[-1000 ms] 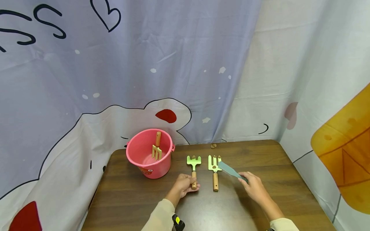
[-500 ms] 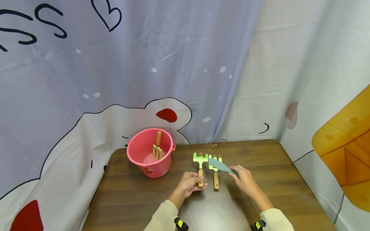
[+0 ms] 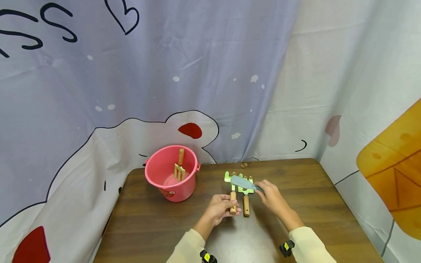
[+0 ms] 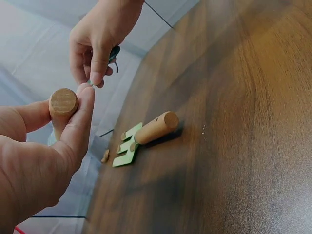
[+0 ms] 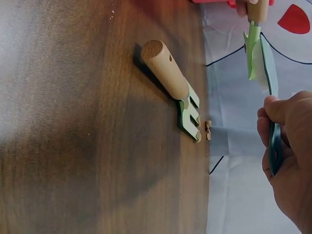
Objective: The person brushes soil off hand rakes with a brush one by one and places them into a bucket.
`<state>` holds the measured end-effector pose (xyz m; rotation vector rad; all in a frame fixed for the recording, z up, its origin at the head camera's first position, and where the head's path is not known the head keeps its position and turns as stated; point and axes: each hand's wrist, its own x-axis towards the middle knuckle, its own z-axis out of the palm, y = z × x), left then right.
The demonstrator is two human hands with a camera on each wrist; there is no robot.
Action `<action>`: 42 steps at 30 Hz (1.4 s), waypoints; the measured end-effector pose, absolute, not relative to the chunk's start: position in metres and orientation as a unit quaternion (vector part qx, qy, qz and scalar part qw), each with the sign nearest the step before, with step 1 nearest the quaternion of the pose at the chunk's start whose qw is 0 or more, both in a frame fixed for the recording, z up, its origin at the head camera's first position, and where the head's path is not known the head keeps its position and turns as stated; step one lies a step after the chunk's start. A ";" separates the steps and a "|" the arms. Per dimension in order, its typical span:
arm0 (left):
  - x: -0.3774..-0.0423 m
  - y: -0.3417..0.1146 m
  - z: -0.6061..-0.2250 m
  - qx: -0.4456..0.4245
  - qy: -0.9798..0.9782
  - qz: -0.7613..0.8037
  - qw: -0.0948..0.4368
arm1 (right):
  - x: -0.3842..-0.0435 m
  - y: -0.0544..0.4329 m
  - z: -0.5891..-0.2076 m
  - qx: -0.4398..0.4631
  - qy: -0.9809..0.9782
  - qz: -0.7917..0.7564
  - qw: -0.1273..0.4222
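My left hand [image 3: 217,211] grips the wooden handle of a small garden rake [image 3: 232,204], held up off the table with its green head pointing away from me. In my right hand [image 3: 273,198] is a teal brush [image 3: 241,182] with pale bristles, its head laid across the rake's green head. In the right wrist view the bristles of the brush [image 5: 269,66] face the rake [image 5: 252,48] right at its metal. A garden fork [image 3: 246,205], green with a wooden handle, lies on the table just below, its tines partly hidden by the brush in the head view.
A pink bucket [image 3: 153,174] stands at the back left with a small hand fork [image 3: 179,166] leaning inside it. Small brown bits [image 3: 244,165] lie at the back edge of the wooden table [image 3: 138,226]. A printed curtain [image 3: 223,73] hangs behind.
My left hand has brought the rake to the right and a little away. My right hand has moved left with the brush, whose head now overlaps the rake's head. The fork on the table stayed put.
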<state>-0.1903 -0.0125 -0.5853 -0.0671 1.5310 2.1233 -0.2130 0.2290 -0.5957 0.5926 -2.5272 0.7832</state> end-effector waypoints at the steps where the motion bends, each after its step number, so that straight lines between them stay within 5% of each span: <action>1: -0.190 -0.013 -0.585 -0.023 0.564 0.784 0.258 | -0.214 0.229 -0.595 0.217 -0.909 0.281 0.216; 17: -0.187 -0.014 -0.581 -0.028 0.553 0.791 0.260 | -0.223 0.232 -0.590 0.247 -0.905 0.212 0.273; 42: -0.182 -0.013 -0.582 -0.037 0.557 0.788 0.260 | -0.224 0.238 -0.585 0.243 -0.905 0.208 0.282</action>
